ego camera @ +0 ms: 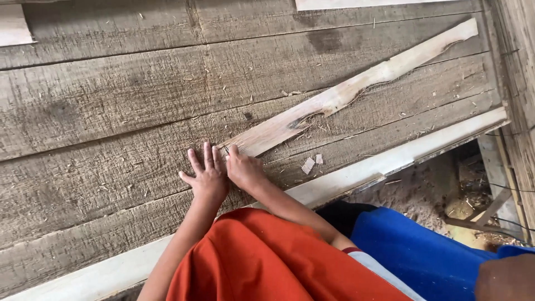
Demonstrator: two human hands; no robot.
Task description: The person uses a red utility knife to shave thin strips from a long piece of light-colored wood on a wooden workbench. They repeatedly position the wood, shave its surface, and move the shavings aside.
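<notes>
While both hands rest at the near end of the pale wood strip [345,95], the work surface is a table [111,100] of rough grey planks, edged along the near side by a lighter batten [390,161]. The strip lies flat on the planks, running diagonally from just in front of the hands up toward the far right corner; its edges are uneven and a dark split shows partway along.

The left hand [207,177] lies palm down on the planks, fingers spread and extended, holding nothing; its fingertips sit just beside the strip's near end. The right hand [244,169] is placed at that end with fingers [233,151] loosely curled and touching or pressing the tip; whether they grip it or only bear down on it cannot be determined, as the underside of the hand is hidden.

Two small pale offcuts [312,163] lie near the right wrist, and fine splinters and shavings are scattered around the strip.

Assessment: steadying this end well appears to call for flat, even downward pressure, keeping the strip seated against the planks and not letting it pivot. The splintered tip and the split are judged to be hazards; fingers are best kept off the ragged edge. Loose chips under the strip could let it rock.
</notes>
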